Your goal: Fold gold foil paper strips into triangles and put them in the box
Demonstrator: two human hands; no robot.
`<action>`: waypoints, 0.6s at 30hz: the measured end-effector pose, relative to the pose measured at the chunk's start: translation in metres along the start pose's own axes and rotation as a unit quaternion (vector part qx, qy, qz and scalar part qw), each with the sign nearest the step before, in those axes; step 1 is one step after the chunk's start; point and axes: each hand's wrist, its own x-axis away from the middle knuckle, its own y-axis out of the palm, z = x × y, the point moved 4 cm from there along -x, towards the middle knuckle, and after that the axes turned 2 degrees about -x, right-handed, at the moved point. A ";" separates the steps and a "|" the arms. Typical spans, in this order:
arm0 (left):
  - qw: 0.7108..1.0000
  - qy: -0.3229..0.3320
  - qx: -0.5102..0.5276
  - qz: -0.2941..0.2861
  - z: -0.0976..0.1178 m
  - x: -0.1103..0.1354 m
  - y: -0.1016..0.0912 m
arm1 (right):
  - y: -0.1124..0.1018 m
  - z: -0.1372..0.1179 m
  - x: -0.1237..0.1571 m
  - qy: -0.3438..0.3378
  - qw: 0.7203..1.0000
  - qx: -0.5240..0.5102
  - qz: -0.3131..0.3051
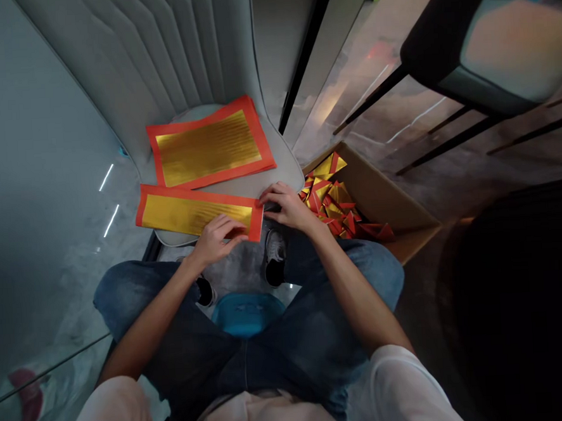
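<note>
A long strip of red joss paper with a gold foil panel lies across the front of the chair seat, seemingly folded lengthwise. My left hand is closed on its lower edge, thumb below and fingers on the gold. At the strip's right end, my right hand pinches the upper corner between thumb and fingers. Just behind the strip rests a stack of flat joss paper sheets, red-bordered around gold. The underside of the strip is hidden.
The grey padded chair stands before my knees. To its right, a cardboard box holds several folded red and gold paper pieces. A blue stool shows between my legs. Another chair stands at the upper right.
</note>
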 end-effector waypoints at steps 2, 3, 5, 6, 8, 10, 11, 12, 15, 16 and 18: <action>1.000 -0.016 -0.009 0.010 -0.003 -0.005 -0.008 | -0.002 -0.003 0.004 0.023 1.000 -0.007 0.015; 0.999 -0.028 -0.023 0.023 -0.006 -0.009 -0.013 | -0.002 -0.005 0.006 0.039 0.999 -0.019 0.023; 0.995 -0.047 -0.071 0.049 -0.012 -0.022 -0.022 | 0.000 -0.010 0.014 0.084 0.995 -0.042 0.045; 0.993 -0.050 -0.098 0.054 -0.015 -0.029 -0.025 | 0.002 -0.012 0.019 0.114 0.990 -0.049 0.063; 0.988 -0.056 -0.141 0.043 -0.020 -0.045 -0.025 | 0.009 -0.015 0.029 0.181 0.976 -0.064 0.106; 0.984 -0.066 -0.167 0.006 -0.025 -0.058 -0.019 | 0.020 -0.016 0.037 0.244 0.957 -0.096 0.122; 0.982 -0.072 -0.176 -0.014 -0.026 -0.062 -0.015 | 0.027 -0.015 0.040 0.270 0.949 -0.115 0.117; 0.979 -0.080 -0.184 -0.031 -0.027 -0.066 -0.011 | 0.033 -0.015 0.041 0.290 0.942 -0.132 0.109; 0.972 -0.109 -0.199 -0.060 -0.027 -0.071 -0.003 | 0.046 -0.014 0.041 0.318 0.926 -0.178 0.101; 0.971 -0.117 -0.199 -0.064 -0.026 -0.071 -0.002 | 0.048 -0.014 0.040 0.317 0.922 -0.195 0.105; 0.971 -0.123 -0.193 -0.067 -0.026 -0.071 -0.002 | 0.052 -0.013 0.038 0.311 0.917 -0.220 0.118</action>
